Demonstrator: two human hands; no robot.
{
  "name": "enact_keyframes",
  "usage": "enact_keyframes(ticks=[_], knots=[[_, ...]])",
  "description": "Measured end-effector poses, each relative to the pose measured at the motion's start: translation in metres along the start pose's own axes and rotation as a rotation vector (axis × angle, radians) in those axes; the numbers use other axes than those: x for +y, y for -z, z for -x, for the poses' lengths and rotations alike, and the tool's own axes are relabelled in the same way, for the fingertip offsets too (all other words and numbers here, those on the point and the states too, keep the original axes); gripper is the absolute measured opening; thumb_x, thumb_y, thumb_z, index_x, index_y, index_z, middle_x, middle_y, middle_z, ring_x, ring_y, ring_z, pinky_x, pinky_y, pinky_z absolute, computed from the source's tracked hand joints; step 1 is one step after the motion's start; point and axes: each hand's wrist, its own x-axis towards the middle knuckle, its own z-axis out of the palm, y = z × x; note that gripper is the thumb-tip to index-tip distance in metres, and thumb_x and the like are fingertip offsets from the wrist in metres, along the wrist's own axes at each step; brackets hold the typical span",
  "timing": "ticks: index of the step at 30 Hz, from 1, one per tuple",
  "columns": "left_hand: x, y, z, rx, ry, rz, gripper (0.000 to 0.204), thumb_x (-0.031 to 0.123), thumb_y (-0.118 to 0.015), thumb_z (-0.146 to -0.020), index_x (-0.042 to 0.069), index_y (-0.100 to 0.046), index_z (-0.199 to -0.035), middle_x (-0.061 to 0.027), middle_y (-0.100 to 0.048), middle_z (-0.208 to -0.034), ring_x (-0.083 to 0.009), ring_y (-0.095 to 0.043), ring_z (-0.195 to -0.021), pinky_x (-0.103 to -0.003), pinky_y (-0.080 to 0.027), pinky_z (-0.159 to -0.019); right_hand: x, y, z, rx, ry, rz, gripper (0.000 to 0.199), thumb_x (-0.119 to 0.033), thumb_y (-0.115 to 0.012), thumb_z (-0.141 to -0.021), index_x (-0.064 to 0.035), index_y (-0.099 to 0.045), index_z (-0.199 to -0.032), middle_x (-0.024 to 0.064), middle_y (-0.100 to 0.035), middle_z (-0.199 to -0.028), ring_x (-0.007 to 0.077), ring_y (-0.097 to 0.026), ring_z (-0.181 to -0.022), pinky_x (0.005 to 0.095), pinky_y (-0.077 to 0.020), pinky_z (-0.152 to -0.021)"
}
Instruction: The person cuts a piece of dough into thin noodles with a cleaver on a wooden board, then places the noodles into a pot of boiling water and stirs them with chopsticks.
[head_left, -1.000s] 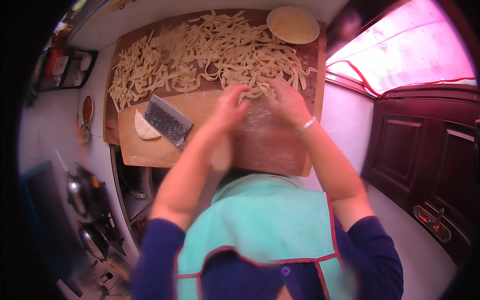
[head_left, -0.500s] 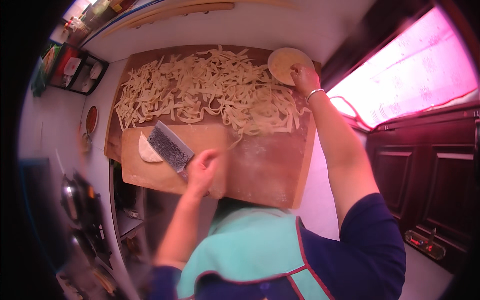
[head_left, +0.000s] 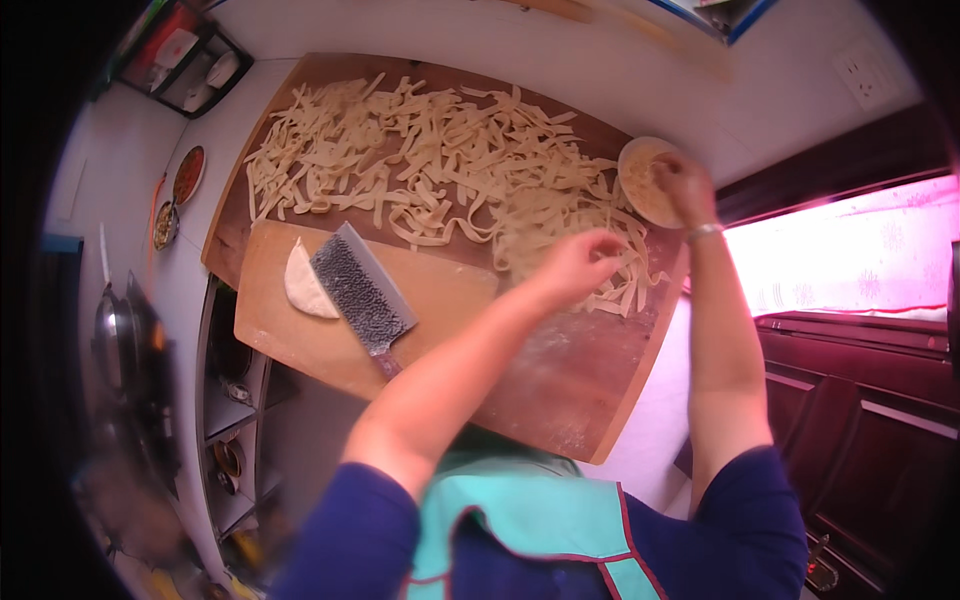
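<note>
Reaching across the big wooden board (head_left: 570, 390), the left hand (head_left: 575, 265) hovers with fingers gathered over the heap of cut noodles (head_left: 450, 165) at its near edge — whether it pinches any strands I cannot tell. The right hand (head_left: 685, 185) dips, fingers curled, into the small round dish (head_left: 632, 170) at the board's far corner; what it grips, if anything, is hidden.

Risks, as I judge them: the left forearm passes just beside the cleaver (head_left: 360, 290) and could knock it; the dish sits near the edge and might tip; strands near that edge could slide off.

Counted: one noodle heap, one cleaver, one dish, one half-round of dough (head_left: 300, 285), one smaller cutting board (head_left: 300, 340) — and two hands.
</note>
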Motion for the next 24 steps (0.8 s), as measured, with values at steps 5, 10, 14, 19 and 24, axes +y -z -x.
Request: enact_keyframes(ticks=[5, 10, 14, 19, 24], knots=[[0.018, 0.072, 0.091, 0.072, 0.059, 0.073, 0.024, 0.008, -0.059, -0.086, 0.002, -0.059, -0.109, -0.003, -0.062, -0.1, -0.0093, -0.057, -0.094, -0.023, -0.045, -0.082, -0.081, -0.01, 0.01, -0.132, 0.128, -0.322, 0.015, -0.015, -0.057, -0.08, -0.0046, -0.064, -0.089, 0.0121, -0.067, -0.085, 0.0254, -0.063, -0.077, 0.0341, -0.049, -0.068], [0.023, 0.177, 0.166, 0.273, 0.037, 0.02, 0.021, 0.003, -0.056, -0.087, 0.0, -0.058, -0.108, -0.0035, -0.062, -0.099, -0.0103, -0.057, -0.092, -0.024, -0.046, -0.084, -0.207, -0.071, 0.0, -0.23, 0.496, -0.154, 0.012, -0.013, -0.06, -0.079, -0.0079, -0.068, -0.087, 0.0054, -0.064, -0.076, 0.0141, -0.06, -0.07, 0.0288, -0.0496, -0.068], [0.007, 0.251, 0.198, 0.305, 0.007, 0.134, 0.02, 0.003, -0.058, -0.085, 0.001, -0.061, -0.104, -0.0029, -0.063, -0.099, -0.0095, -0.058, -0.092, -0.023, -0.047, -0.08, -0.296, -0.07, 0.004, -0.137, 0.369, -0.455, 0.013, -0.013, -0.061, -0.078, -0.008, -0.068, -0.087, 0.0066, -0.066, -0.08, 0.0192, -0.063, -0.07, 0.0307, -0.051, -0.07], [-0.05, 0.345, 0.239, 0.515, -0.004, -0.299, 0.03, 0.004, -0.059, -0.081, 0.002, -0.057, -0.111, -0.0074, -0.059, -0.109, -0.0159, -0.058, -0.096, -0.027, -0.047, -0.083, -0.296, -0.013, 0.047, 0.363, 0.178, -0.376, 0.011, -0.009, -0.058, -0.08, -0.0043, -0.062, -0.089, 0.0087, -0.064, -0.076, 0.0187, -0.061, -0.065, 0.0283, -0.0493, -0.06], [-0.064, 0.375, 0.233, 0.538, -0.084, -0.625, 0.046, 0.006, -0.064, -0.075, 0.005, -0.051, -0.119, -0.0116, -0.053, -0.114, -0.0253, -0.053, -0.106, -0.033, -0.044, -0.09, -0.191, -0.036, 0.137, 0.054, -0.035, 0.29, 0.047, -0.004, -0.057, -0.073, -0.0093, -0.056, -0.119, 0.0193, -0.045, -0.132, 0.0318, -0.042, -0.123, 0.0385, -0.0339, -0.105]])
